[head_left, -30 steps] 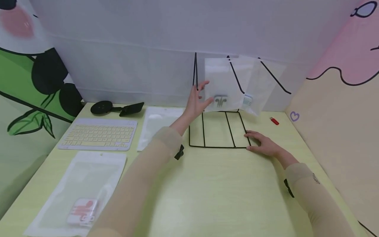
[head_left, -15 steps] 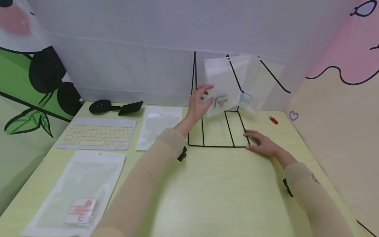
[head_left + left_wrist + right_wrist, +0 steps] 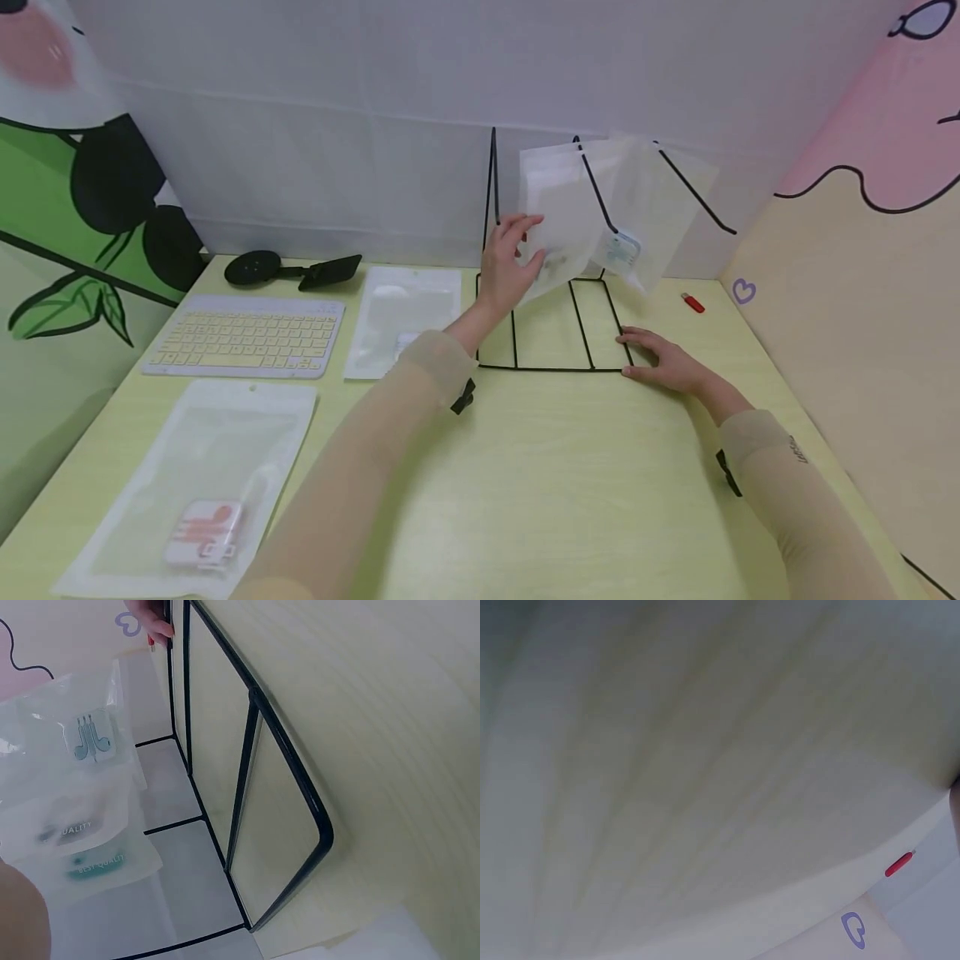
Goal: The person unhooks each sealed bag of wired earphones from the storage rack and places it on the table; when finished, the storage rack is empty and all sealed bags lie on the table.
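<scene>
A black wire display rack [image 3: 555, 368] stands on the table, its hooks angled forward. Clear-and-white plastic packaging bags [image 3: 573, 192] hang from it, one showing earphones [image 3: 93, 739] in a case. My left hand [image 3: 510, 262] is at the left edge of the front hanging bag, thumb and forefinger spread apart and touching it. Part of that hand also shows at the edge of the left wrist view. My right hand [image 3: 663, 360] grips the rack's front right base corner, fingers over the side bar and thumb at the front bar. The right wrist view shows mostly blurred tabletop.
On the left lie a white keyboard [image 3: 243, 337], a black folding stand [image 3: 292, 271], a bag [image 3: 408, 304] partly behind my left sleeve, and a bag [image 3: 225, 433] holding a white case with pink earphones. A red USB stick [image 3: 693, 302] lies right of the rack, near the wall.
My left hand has moved slightly right, against the front hanging bag. The hanging bags have swung and turned, their lower edges tilting. My right hand has stayed on the rack's corner.
</scene>
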The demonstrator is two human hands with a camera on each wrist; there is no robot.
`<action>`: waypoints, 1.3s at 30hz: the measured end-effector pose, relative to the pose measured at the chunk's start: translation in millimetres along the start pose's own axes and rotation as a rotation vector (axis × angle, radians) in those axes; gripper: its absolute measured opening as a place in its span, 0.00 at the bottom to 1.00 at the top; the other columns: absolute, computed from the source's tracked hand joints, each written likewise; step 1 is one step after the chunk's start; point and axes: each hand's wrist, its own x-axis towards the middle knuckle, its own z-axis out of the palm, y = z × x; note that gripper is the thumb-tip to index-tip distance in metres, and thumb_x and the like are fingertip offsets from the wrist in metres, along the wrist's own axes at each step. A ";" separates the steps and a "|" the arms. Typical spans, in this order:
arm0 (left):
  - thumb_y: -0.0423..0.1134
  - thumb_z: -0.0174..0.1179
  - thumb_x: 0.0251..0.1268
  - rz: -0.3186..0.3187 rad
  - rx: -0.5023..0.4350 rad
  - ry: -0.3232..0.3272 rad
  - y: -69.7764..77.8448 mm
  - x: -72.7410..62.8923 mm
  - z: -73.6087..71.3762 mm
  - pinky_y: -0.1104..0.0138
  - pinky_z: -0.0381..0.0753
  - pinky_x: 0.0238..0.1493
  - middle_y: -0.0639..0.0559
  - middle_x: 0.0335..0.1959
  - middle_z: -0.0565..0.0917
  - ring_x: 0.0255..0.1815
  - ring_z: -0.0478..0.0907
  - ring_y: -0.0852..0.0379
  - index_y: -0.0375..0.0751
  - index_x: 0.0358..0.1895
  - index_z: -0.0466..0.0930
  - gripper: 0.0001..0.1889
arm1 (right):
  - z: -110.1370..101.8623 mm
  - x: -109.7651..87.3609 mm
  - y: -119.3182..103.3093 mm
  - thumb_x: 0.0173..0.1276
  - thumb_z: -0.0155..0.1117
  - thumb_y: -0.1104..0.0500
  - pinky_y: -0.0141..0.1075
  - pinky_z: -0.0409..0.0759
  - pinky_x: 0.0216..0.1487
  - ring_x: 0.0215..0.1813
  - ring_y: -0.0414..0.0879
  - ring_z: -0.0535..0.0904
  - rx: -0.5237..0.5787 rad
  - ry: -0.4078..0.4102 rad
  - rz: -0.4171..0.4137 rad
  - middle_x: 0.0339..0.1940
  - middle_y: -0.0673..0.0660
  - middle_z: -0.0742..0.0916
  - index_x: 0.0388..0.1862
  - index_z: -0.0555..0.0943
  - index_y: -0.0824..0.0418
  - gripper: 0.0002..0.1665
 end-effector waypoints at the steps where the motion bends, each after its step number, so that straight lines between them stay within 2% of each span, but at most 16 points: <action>1: 0.27 0.64 0.54 0.001 0.000 0.008 0.7 -0.6 0.2 0.70 0.72 0.32 0.44 0.51 0.75 0.36 0.71 0.54 0.37 0.55 0.77 0.22 | 0.2 0.2 0.2 0.63 0.64 0.44 0.63 0.47 0.69 0.75 0.63 0.48 0.000 -0.001 0.001 0.76 0.58 0.59 0.69 0.66 0.52 0.37; 6: 0.26 0.63 0.55 0.012 -0.015 0.028 5.8 -3.3 0.0 0.73 0.72 0.27 0.43 0.52 0.74 0.30 0.69 0.55 0.37 0.56 0.77 0.22 | 0.7 0.4 0.1 0.63 0.64 0.45 0.63 0.47 0.69 0.75 0.62 0.48 0.002 -0.004 0.001 0.76 0.58 0.59 0.69 0.66 0.52 0.37; 12: 0.21 0.62 0.53 0.054 -0.089 0.068 10.7 -5.5 2.3 0.73 0.76 0.30 0.41 0.50 0.74 0.32 0.72 0.54 0.33 0.54 0.77 0.22 | 0.4 -0.2 -1.0 0.63 0.65 0.45 0.63 0.47 0.69 0.75 0.63 0.48 0.000 -0.001 -0.007 0.75 0.60 0.59 0.69 0.67 0.53 0.37; 16: 0.21 0.61 0.53 0.054 -0.139 0.090 15.8 -6.5 3.4 0.72 0.78 0.31 0.42 0.48 0.74 0.33 0.73 0.54 0.33 0.53 0.77 0.21 | 0.7 -0.1 -0.6 0.63 0.65 0.45 0.63 0.47 0.69 0.75 0.63 0.48 0.004 -0.001 -0.005 0.75 0.59 0.59 0.69 0.67 0.53 0.37; 26: 0.25 0.61 0.58 0.061 -0.212 0.074 30.0 -7.9 -0.5 0.73 0.79 0.32 0.42 0.45 0.81 0.32 0.74 0.56 0.34 0.49 0.81 0.14 | 1.6 2.5 1.6 0.62 0.65 0.44 0.62 0.48 0.69 0.75 0.61 0.49 0.009 0.003 0.006 0.75 0.58 0.59 0.68 0.67 0.51 0.37; 33: 0.27 0.59 0.61 0.076 -0.190 0.055 34.9 -8.9 -4.4 0.74 0.78 0.31 0.39 0.48 0.82 0.29 0.76 0.56 0.34 0.50 0.82 0.14 | 1.0 2.8 0.5 0.63 0.65 0.44 0.62 0.48 0.69 0.75 0.62 0.48 0.000 -0.005 0.011 0.75 0.59 0.59 0.68 0.67 0.51 0.37; 39: 0.27 0.58 0.61 0.018 -0.157 0.043 41.8 -10.6 -10.2 0.74 0.78 0.30 0.39 0.51 0.81 0.27 0.76 0.55 0.35 0.55 0.79 0.18 | 0.6 2.6 0.5 0.63 0.65 0.45 0.63 0.48 0.69 0.75 0.63 0.49 -0.012 -0.001 0.007 0.75 0.60 0.60 0.68 0.67 0.52 0.37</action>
